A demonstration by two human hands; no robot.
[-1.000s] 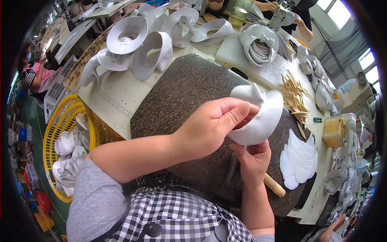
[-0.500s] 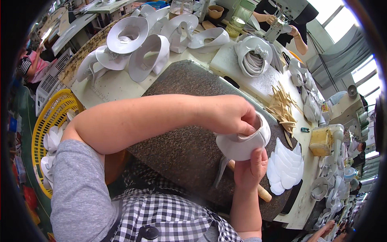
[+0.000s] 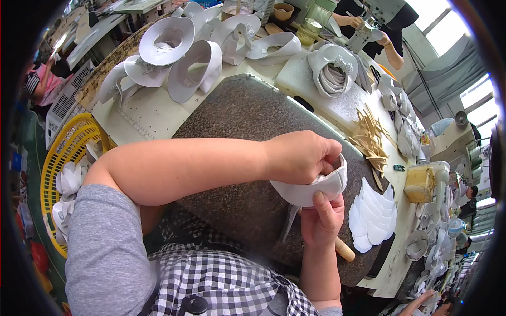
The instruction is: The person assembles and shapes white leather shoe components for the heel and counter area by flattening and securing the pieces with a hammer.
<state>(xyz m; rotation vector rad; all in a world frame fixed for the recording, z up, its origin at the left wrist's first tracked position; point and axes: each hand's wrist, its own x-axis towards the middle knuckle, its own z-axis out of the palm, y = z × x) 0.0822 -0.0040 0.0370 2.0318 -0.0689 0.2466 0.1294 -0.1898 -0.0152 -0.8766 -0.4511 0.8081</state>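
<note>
Over the dark speckled stone slab [image 3: 237, 113] my two hands hold a white shoe upper [image 3: 300, 195], curved into a ring. My left hand [image 3: 303, 157] reaches across from the left, its fingers bent down into the opening and closed on the upper's edge; the fingertips are partly hidden. From below, my right hand [image 3: 322, 218] grips the lower side, thumb pressed on the outer face. Beneath the right wrist lies a tool with a wooden handle [image 3: 345, 249]; a curved grey metal piece [image 3: 288, 224] shows near it. Right of that hand, white leaf-shaped pieces [image 3: 373, 216] lie fanned out.
Several white uppers [image 3: 194, 73] stand at the table's back left. Tan strips [image 3: 370, 138] are heaped at the right, near a yellowish block [image 3: 420, 184]. A yellow basket [image 3: 55, 163] holds white pieces by my left elbow. Another person's hands [image 3: 387, 39] work at a machine.
My left hand and forearm have shifted slightly down. The upper has tilted and lowered a little, and my right thumb has moved left and down along its face.
</note>
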